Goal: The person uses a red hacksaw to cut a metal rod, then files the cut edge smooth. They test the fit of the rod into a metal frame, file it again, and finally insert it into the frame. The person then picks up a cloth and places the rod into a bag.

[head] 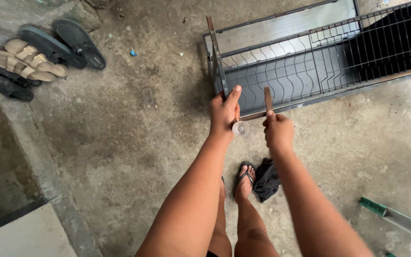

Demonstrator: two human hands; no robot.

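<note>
A grey metal rack [310, 66] with wire grid shelves lies on its side on the concrete floor ahead of me. My left hand [224, 113] grips the near corner post of the rack, thumb up along it, and also holds a small clear round cup-like piece [240, 128] below the fingers. My right hand [278, 132] is closed around a thin flat brown tool or strip [268, 98] that points up toward the rack's lower rail. Both arms reach forward from the bottom of the view.
My foot in a sandal [245, 183] stands beside a dark crumpled cloth [266, 180]. Several sandals [34, 57] lie at top left by a raised concrete kerb [34, 157]. A green-edged metal bar [396, 219] lies at bottom right.
</note>
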